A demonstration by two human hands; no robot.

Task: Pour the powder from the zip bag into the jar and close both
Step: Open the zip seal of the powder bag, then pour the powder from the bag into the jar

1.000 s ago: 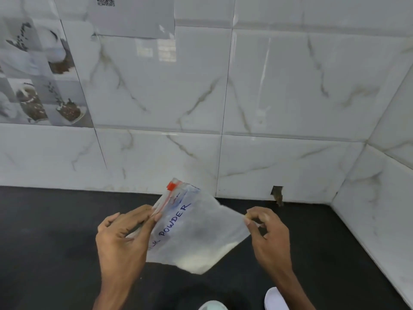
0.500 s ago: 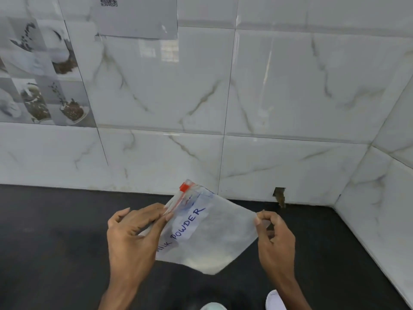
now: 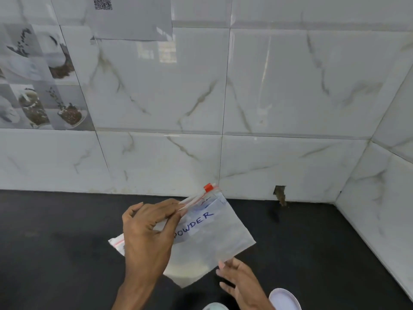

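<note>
At the bottom edge, two pale round shapes are seen: a white lid-like disc to the right of the right forearm, and a smaller pale green-white one to its left, both cut off by the frame; whether either belongs to the jar cannot be told.

The right hand is held low, palm turned partly up, fingers loosely spread and released. Its fingertips lie at the lower right edge of the zip bag; whether they touch it cannot be told. Nothing is gripped by this hand.

The left hand is raised over the bag, its back turned toward the camera, the forearm rising from the bottom of the frame. Its thumb and fingers are pinched on the bag's zip edge, so the bag is carried by this hand alone. The bag hangs tilted above the dark surface, its zip edge running up to the right, where a red slider sits at the far end. Blue handwriting reading "POWDER" is seen on a white label. A little pale powder is gathered in the lower corner of the bag.

Behind, the surface meets a white marble-patterned tiled wall, with a small chipped hole at its base. Decorative picture tiles are set at the far left, and a grey sheet bearing a QR code is fixed high up.
</note>
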